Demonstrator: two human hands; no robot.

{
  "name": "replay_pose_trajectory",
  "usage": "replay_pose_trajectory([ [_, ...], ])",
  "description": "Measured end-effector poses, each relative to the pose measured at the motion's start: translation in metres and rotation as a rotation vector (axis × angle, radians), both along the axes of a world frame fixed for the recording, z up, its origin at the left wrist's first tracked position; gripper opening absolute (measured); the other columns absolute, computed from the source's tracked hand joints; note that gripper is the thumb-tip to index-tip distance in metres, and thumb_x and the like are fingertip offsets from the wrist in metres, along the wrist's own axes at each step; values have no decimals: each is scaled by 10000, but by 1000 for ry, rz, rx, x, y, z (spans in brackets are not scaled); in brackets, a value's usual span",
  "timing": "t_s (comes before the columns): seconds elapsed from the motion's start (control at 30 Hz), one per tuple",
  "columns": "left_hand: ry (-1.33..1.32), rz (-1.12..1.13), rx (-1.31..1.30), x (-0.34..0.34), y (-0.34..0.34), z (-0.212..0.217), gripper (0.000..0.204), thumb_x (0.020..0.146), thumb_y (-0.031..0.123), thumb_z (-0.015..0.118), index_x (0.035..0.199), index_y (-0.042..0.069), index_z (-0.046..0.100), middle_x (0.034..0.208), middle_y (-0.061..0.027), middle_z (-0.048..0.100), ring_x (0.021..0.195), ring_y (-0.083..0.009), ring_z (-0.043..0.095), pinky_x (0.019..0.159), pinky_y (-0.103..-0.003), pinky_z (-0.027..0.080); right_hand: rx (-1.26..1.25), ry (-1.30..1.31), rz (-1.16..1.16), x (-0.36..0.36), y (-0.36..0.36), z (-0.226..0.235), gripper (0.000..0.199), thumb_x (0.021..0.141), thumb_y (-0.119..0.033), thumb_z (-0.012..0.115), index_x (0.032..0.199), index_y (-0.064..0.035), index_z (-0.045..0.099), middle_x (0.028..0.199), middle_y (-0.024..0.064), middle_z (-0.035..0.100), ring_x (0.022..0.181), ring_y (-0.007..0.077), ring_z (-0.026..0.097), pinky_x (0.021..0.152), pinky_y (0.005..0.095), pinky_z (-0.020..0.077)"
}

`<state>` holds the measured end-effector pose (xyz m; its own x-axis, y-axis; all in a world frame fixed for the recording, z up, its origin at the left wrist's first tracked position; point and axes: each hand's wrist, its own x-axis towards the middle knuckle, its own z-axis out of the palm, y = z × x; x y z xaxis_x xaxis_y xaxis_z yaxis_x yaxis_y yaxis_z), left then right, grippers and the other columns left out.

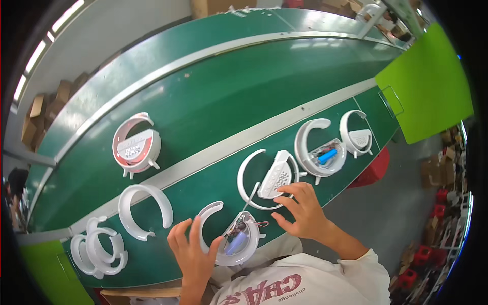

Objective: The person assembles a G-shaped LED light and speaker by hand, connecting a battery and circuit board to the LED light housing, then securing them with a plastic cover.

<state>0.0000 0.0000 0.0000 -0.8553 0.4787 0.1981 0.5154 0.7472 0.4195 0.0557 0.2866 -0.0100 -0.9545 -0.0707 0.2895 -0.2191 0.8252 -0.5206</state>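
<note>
In front of me lies a white C-shaped lamp housing, its base exposing wires and a blue-purple battery. My left hand is at its left side, fingers spread, thumb close to the curved arm; whether it touches is unclear. Just beyond is another white ring part with a half-round perforated cover. My right hand is over the near edge of that cover, its fingers apart and the index fingertip at the cover. A thin wire runs between the housing and the cover.
Right of the cover stand a C-shaped housing with a blue battery and a closed unit. A pinkish unit sits on the conveyor's green belt. White C-shaped shells are at left. A lime-green panel is at right.
</note>
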Motion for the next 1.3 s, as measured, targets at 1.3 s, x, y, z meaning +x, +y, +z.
replay_pose_trajectory([
  [1.3,-938,-444,240,-110,484,20,406,885,204,643,1115,-92,489,1019,-203,572,741,-274,711,618,-345,652,374,184,-784,55,409,-29,224,772,10,724,988,11,667,1389,192,522,1305,394,482,1073,477,380],
])
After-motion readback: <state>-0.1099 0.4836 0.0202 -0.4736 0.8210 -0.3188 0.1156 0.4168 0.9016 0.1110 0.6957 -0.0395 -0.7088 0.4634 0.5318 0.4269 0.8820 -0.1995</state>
